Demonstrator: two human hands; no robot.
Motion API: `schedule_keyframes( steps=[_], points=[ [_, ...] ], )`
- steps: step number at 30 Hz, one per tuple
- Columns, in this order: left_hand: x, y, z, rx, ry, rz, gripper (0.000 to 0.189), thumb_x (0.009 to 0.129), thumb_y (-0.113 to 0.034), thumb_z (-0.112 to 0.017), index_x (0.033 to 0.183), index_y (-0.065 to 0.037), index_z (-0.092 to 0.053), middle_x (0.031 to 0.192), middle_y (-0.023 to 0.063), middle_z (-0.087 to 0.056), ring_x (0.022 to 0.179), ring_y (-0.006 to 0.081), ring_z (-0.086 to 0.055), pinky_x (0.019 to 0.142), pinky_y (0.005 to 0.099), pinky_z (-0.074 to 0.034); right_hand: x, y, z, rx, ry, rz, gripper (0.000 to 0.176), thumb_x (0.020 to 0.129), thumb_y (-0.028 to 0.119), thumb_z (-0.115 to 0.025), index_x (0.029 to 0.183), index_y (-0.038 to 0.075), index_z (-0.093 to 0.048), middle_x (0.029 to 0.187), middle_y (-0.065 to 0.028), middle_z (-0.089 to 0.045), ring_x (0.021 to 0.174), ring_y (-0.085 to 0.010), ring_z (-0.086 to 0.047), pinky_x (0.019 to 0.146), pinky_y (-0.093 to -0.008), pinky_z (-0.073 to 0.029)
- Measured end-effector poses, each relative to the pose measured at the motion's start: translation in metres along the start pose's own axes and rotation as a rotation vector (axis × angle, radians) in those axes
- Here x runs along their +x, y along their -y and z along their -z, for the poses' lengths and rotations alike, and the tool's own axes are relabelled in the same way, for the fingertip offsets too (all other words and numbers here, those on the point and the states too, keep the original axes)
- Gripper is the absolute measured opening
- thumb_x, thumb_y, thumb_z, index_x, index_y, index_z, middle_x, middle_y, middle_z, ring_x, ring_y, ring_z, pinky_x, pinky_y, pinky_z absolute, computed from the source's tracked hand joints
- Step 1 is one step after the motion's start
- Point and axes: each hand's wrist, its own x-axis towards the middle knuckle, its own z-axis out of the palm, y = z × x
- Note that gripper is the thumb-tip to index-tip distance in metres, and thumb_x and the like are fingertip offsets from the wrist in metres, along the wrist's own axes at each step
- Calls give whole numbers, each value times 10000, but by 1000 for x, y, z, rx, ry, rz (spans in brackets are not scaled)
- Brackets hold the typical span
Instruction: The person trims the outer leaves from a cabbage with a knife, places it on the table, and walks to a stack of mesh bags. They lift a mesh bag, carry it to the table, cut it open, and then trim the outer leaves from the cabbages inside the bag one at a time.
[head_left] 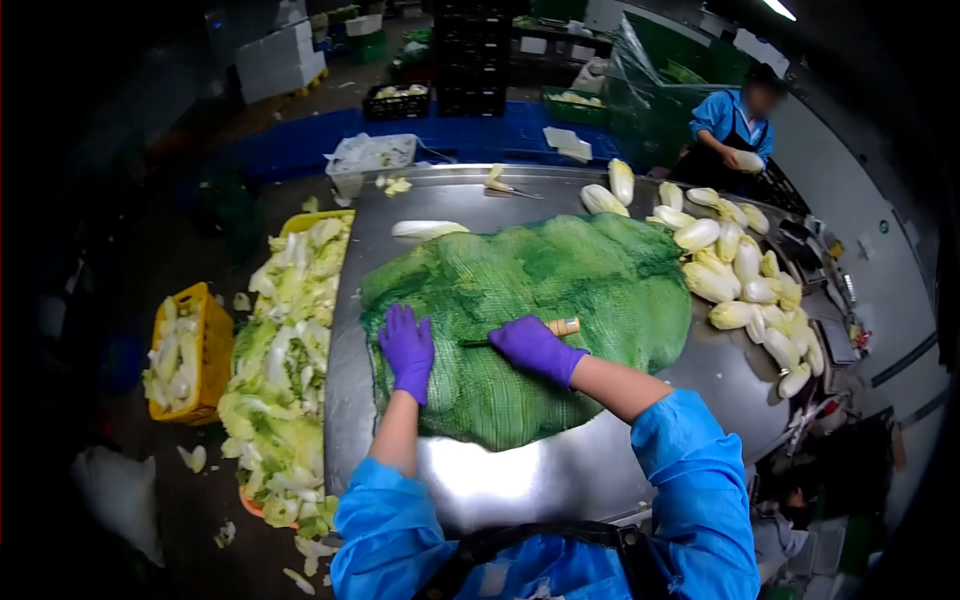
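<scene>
A large green mesh sack (pixel 600 270), bulging with its contents, lies across the metal table. My right hand (pixel 535 347), in a purple glove, is closed around a knife with a light wooden handle (pixel 564 326). The handle's end sticks out on the right, and a thin dark blade points left along the mesh. My left hand (pixel 407 350), gloved in purple too, rests on the sack's left part with its fingers stretched out. Behind the sack lies a single pale cabbage head (pixel 428 229). What fills the sack is hidden by the netting.
Many trimmed Chinese cabbages (pixel 748 258) are heaped on the table's right side. Another knife (pixel 515 191) lies at the far edge. Loose leaves (pixel 290 350) pile up along the left, beside a yellow crate (pixel 208 350). A co-worker (pixel 735 125) at the back right holds a cabbage.
</scene>
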Motion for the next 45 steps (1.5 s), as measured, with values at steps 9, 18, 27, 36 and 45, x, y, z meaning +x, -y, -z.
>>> schedule_keyframes(
  steps=[9,18,27,36,45],
  points=[
    [-2,-9,11,-2,32,-13,495,872,-389,-409,1213,-35,-470,1353,136,-350,1255,289,-301,1012,482,-201,-90,-99,20,-82,113,-128,129,793,161,-474,882,89,-535,707,-115,-581,636,-286,-600,563,-399,-469],
    [-5,10,2,-49,-22,-37,436,856,-325,-467,1191,-48,-493,1336,122,-380,1244,270,-322,1002,470,-217,-42,-80,-15,101,20,-20,181,803,166,-442,930,88,-544,742,-140,-582,650,-312,-593,594,-422,-467],
    [-1,-2,9,24,-7,-25,415,848,-270,-485,1193,-39,-490,1318,128,-399,1222,289,-349,994,468,-236,-144,-180,18,-48,73,-177,167,822,225,-438,871,120,-558,664,-132,-560,605,-317,-579,568,-431,-457],
    [-2,6,13,-128,-108,-104,347,815,-160,-538,1119,6,-530,1225,168,-480,1148,329,-426,969,407,-320,-204,-283,-39,178,-27,-564,164,825,248,-468,867,148,-590,728,-129,-609,577,-286,-570,550,-400,-454],
    [0,5,19,-146,-90,-87,322,832,-150,-512,1110,12,-535,1209,185,-490,1132,350,-440,964,407,-331,-173,-256,-20,11,0,-197,149,800,216,-469,807,95,-556,658,-127,-574,601,-295,-580,560,-408,-458]
  ],
)
